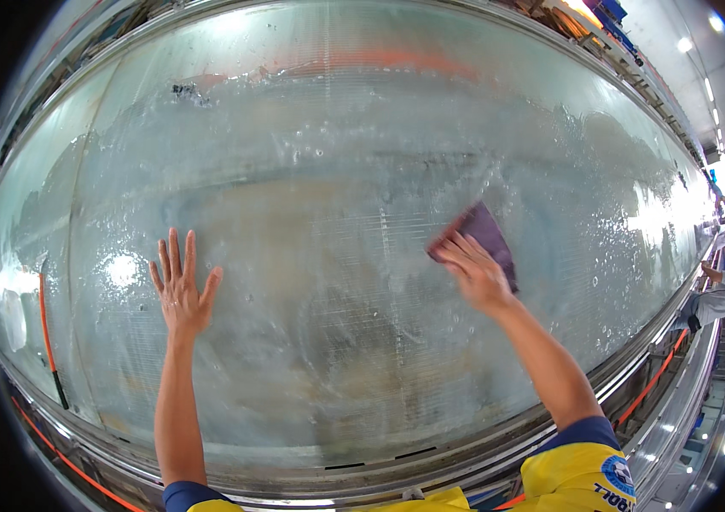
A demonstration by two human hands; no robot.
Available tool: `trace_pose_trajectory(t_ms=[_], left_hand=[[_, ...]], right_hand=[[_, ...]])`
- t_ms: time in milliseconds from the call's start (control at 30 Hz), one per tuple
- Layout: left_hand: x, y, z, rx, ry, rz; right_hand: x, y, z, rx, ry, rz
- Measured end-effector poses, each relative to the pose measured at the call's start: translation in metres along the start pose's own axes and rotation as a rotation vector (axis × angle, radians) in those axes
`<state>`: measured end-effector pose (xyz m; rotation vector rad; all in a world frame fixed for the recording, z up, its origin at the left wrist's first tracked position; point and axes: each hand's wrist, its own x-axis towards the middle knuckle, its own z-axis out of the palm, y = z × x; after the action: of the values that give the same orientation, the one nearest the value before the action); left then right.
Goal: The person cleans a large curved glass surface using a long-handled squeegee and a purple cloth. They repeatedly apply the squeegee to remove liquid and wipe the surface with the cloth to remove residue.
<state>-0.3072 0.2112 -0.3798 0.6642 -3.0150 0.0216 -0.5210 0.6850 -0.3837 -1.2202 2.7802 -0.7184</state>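
A wide, wet, translucent greenish sheet fills most of the view, with water and bubbles over its surface. My left hand lies flat on it at the left, fingers spread, holding nothing. To the right, my right hand has hold of a dark maroon scouring pad and presses it against the wet surface. The fingers lie over the pad's near side and are slightly blurred. The pad's far corner sticks out past the fingertips.
An orange stick with a black end lies at the sheet's left side. Metal rails run along the near edge, with an orange hose below them. Another person stands at the far right edge. Dark specks lie far left.
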Motion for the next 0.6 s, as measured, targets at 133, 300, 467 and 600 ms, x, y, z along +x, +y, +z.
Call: trace_pose_trajectory(t_ms=[133, 300, 467, 600], left_hand=[[0.008, 0.023, 0.001, -0.057, -0.002, 0.032], [-0.006, -0.019, 0.02, -0.03, 0.139, 0.056], [-0.019, -0.041, 0.039, -0.832, 0.283, 0.013], [-0.053, -0.149, -0.018, -0.556, 0.516, -0.195]], right_hand=[[0.023, 0.074, -0.036, -0.147, 0.097, 0.237], [0.106, -0.099, 0.044, -0.117, 0.029, 0.011], [0.033, -0.19, 0.068, -0.061, -0.236, -0.247], [-0.131, -0.076, 0.045, -0.483, 0.042, -0.158]])
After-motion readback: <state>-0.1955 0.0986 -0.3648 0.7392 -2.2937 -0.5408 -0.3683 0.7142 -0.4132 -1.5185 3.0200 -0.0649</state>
